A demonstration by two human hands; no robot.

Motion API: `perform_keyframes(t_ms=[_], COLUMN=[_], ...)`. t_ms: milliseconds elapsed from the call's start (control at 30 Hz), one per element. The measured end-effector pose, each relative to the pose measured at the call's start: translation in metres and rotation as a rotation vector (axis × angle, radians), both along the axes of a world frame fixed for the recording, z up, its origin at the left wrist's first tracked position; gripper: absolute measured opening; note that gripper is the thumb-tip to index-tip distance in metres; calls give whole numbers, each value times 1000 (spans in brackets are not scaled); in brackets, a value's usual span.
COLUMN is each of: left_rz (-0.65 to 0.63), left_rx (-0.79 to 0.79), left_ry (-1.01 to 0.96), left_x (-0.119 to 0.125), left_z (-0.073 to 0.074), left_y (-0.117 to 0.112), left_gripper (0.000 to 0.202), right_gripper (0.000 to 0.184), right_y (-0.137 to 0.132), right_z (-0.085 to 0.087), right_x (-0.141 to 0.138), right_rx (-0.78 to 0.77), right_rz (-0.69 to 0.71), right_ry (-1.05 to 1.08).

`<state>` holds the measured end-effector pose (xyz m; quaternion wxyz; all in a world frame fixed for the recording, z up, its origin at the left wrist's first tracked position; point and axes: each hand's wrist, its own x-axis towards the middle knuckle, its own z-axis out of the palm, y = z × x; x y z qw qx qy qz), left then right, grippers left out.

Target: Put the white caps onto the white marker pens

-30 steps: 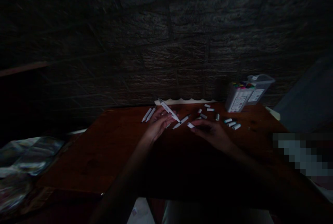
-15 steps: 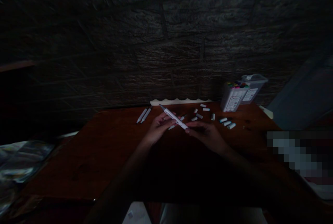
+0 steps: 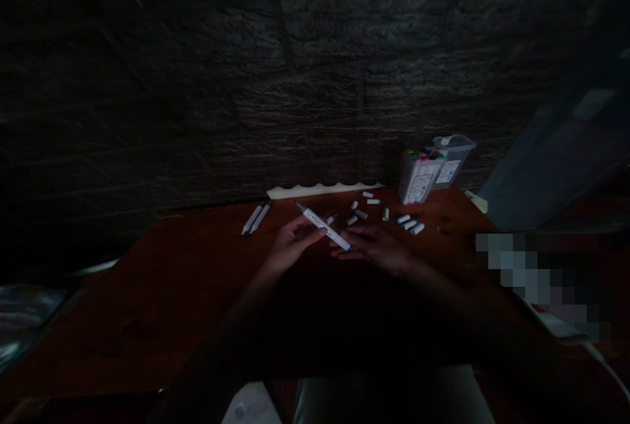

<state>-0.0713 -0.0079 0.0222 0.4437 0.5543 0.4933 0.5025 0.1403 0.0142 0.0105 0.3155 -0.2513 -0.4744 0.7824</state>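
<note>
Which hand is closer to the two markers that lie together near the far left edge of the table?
Left. The left hand is just right of the two markers and nearer the person, apart from them. The right hand is farther right, beyond the white marker both hands hold.

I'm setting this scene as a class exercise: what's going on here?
A person at a dim wooden table holds a white marker between both hands: the left hand grips its middle, the right hand its near end. Loose caps lie scattered beyond the hands, two markers lie to the left, and a marker box stands by the wall.
</note>
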Motion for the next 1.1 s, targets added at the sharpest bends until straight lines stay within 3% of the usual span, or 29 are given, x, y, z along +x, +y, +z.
perform_keyframes(t_ms=[200,333,533,733,900,1100], left_rz=[-76,-93,85,-69,-76,-65], left_rx=[-27,6,185,363,300,262], left_ry=[57,115,484,768,784,778], left_x=[7,7,11,55,80,71], left_z=[1,0,-11,-15,-25,-32], left_y=[-3,-1,5,34,51,30], left_gripper=[40,35,26,29,23,23], right_gripper=[41,41,43,45,49,55], right_y=[-2,5,38,62,60,52], right_z=[4,5,14,17,14,13], right_x=[-3,0,39,84,84,78], right_rx=[116,169,186,235,282,325], right_rz=[38,31,-307,-446,-408,-345], right_ry=[-65,-87,-60,-182,-308,-430])
